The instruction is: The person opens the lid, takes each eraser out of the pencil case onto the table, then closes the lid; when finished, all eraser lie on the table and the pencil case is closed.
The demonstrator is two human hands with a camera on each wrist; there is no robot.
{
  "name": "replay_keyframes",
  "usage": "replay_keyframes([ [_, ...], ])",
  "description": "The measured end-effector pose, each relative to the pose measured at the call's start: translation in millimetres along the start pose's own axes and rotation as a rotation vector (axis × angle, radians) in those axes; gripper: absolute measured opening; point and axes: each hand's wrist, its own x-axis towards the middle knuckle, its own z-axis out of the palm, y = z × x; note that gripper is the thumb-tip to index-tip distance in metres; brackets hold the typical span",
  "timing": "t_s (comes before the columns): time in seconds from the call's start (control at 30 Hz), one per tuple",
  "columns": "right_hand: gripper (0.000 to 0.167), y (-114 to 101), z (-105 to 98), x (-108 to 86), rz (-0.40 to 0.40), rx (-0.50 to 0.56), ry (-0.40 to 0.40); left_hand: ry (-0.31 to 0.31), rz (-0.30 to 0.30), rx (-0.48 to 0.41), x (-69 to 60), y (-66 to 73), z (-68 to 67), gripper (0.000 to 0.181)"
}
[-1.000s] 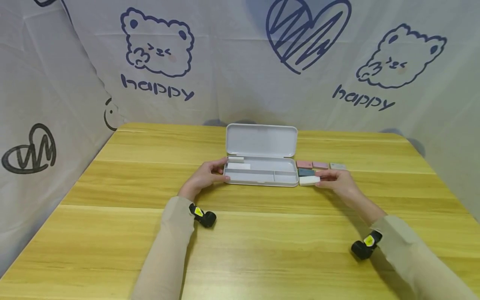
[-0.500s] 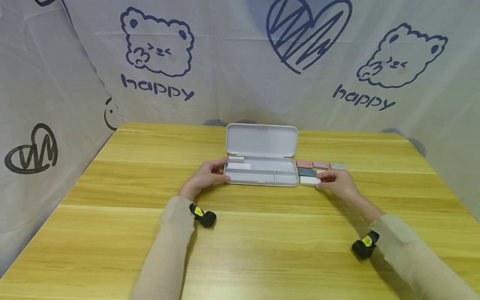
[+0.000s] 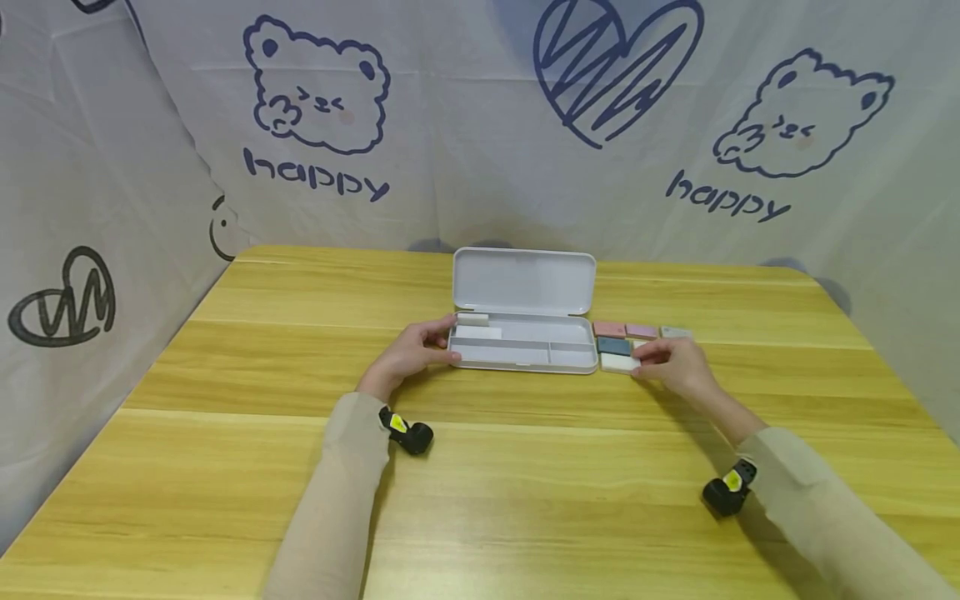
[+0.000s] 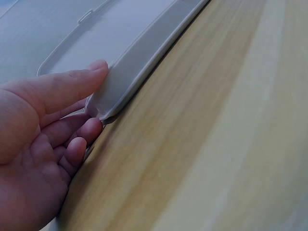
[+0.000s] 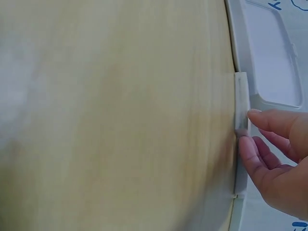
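An open white pencil case (image 3: pixel 501 353) lies at the far middle of the table, its lid (image 3: pixel 523 281) tilted up behind. My left hand (image 3: pixel 402 358) grips the case's left end, thumb at the front corner, other fingers curled at the side in the left wrist view. Two white blocks (image 3: pixel 477 332) lie in the case's back compartment at the left. Against the case's right end lies a white eraser (image 3: pixel 618 363), flat on the table. My right hand (image 3: pixel 678 367) pinches the right end of this eraser; its fingers partly hide another pale block behind.
Beside the case, a blue-grey block (image 3: pixel 613 345) lies behind the white eraser. Further back stand a pink block (image 3: pixel 608 328), a mauve block (image 3: pixel 641 331) and a pale grey-green block (image 3: pixel 676 332) in a row. A printed white curtain (image 3: pixel 480 125) hangs behind the table.
The white eraser has shifted slightly right and down and now lies flat in front of the blue-grey block. My left hand stays on the case.
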Motion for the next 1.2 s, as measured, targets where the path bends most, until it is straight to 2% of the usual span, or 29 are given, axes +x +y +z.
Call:
replay_keyframes([
  [0.33, 0.026, -14.4, -2.9, 3.6, -0.023, -0.027, 0.026, 0.001, 0.004, 0.003, -2.1, 4.6, -1.0, 0.067],
  [0.37, 0.026, -16.0, -2.1, 4.5, -0.023, -0.022, 0.028, 0.004, 0.008, 0.006, 0.2, 1.0, -1.1, 0.067],
  [0.73, 0.028, -26.7, 9.8, 15.8, 0.006, 0.090, -0.010, 0.000, 0.024, -0.011, -0.3, 3.1, -0.3, 0.067],
  [1.0, 0.024, -36.0, 22.1, 26.5, -0.067, 0.161, 0.033, 0.001, 0.004, -0.002, -0.9, 2.8, -0.8, 0.068],
  [1.2, 0.022, -43.0, 31.9, 33.5, -0.074, 0.151, 0.062, 0.003, 0.008, -0.001, -1.6, 3.3, -0.7, 0.067],
])
